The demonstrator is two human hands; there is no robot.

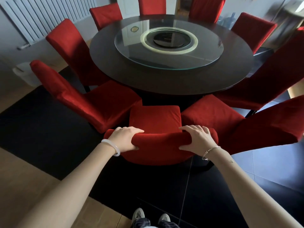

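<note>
A chair with a red fabric cover (pixel 156 119) stands right in front of me, its seat facing a round dark table (pixel 171 79). My left hand (pixel 125 138) grips the left part of the chair's top rail, fingers over the front and thumb behind. My right hand (pixel 196 139) grips the right part of the same rail in the same way. A white bangle sits on my left wrist and a thin metal bracelet on my right wrist.
Several more red-covered chairs ring the table, one close on the left (pixel 98 106) and one close on the right (pixel 230 122). A glass turntable (pixel 169 46) lies on the table. A white radiator (pixel 37 15) lines the far-left wall. Dark floor lies under the chairs.
</note>
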